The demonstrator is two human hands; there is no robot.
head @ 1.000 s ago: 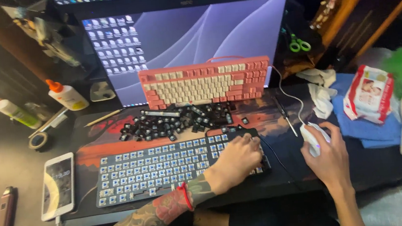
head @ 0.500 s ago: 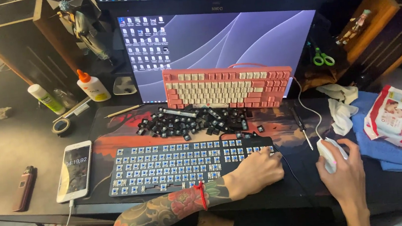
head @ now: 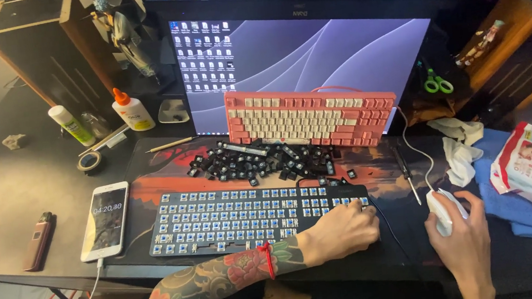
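Note:
A black keyboard (head: 233, 214) with its keycaps off and blue switches showing lies on the desk mat. My left hand (head: 342, 230) rests on its right end, fingers curled over the switches, holding nothing that I can see. My right hand (head: 463, 238) grips a white mouse (head: 442, 212) to the right of the keyboard. A heap of loose black keycaps (head: 257, 160) lies just behind the keyboard. A pink and cream keyboard (head: 308, 116) leans against the monitor (head: 309, 54).
A white phone (head: 105, 220) on a cable lies left of the keyboard, a dark small device (head: 37, 240) further left. Glue bottle (head: 131, 110), tape roll (head: 89, 161), wipes pack (head: 527, 160) on blue cloth, white rags (head: 458, 150), green scissors (head: 438, 81), wooden shelves both sides.
The view has shifted so everything sits further right and lower in frame. My left hand stays at the keyboard's right end and my right hand stays on the mouse.

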